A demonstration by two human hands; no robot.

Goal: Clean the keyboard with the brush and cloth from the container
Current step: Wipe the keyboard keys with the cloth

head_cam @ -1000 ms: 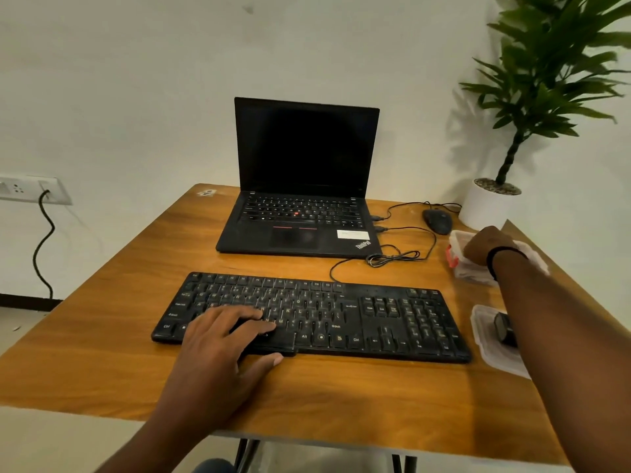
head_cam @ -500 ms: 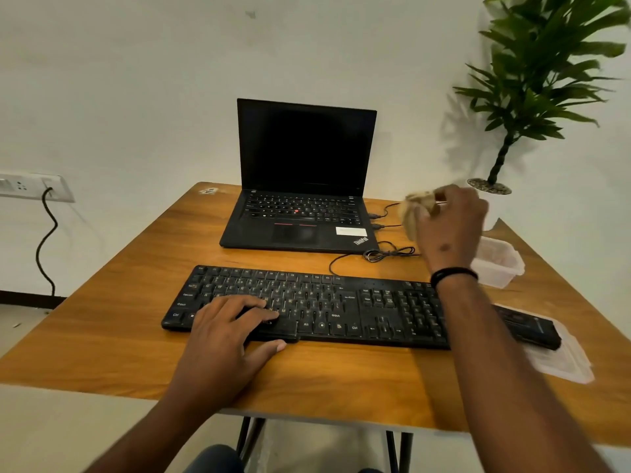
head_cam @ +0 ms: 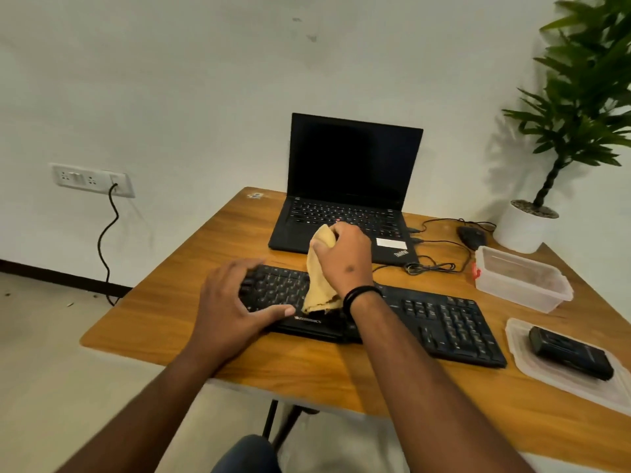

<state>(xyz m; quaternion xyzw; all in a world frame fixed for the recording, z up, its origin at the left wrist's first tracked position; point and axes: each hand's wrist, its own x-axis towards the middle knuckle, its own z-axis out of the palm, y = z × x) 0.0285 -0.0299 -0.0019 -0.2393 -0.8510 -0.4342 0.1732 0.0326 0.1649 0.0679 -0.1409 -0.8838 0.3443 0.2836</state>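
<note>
A black keyboard (head_cam: 444, 322) lies across the wooden table (head_cam: 307, 370). My right hand (head_cam: 345, 257) grips a yellow cloth (head_cam: 319, 285) above the keyboard's middle, and the cloth hangs down onto the keys. My left hand (head_cam: 232, 305) rests with spread fingers on the keyboard's left end, thumb along its front edge. A clear plastic container (head_cam: 522, 281) stands open at the right. Its lid (head_cam: 566, 367) lies near the right front edge with a black brush (head_cam: 570, 353) on it.
An open black laptop (head_cam: 348, 192) sits behind the keyboard, with cables (head_cam: 433, 264) and a mouse (head_cam: 473, 235) to its right. A potted plant (head_cam: 532, 223) stands at the back right corner. A wall socket (head_cam: 92, 179) with a cord is at the left.
My right hand took the yellow cloth out of the container and carried it left over the keyboard's middle. The left hand stayed on the keyboard's left end. The camera view shifted left.
</note>
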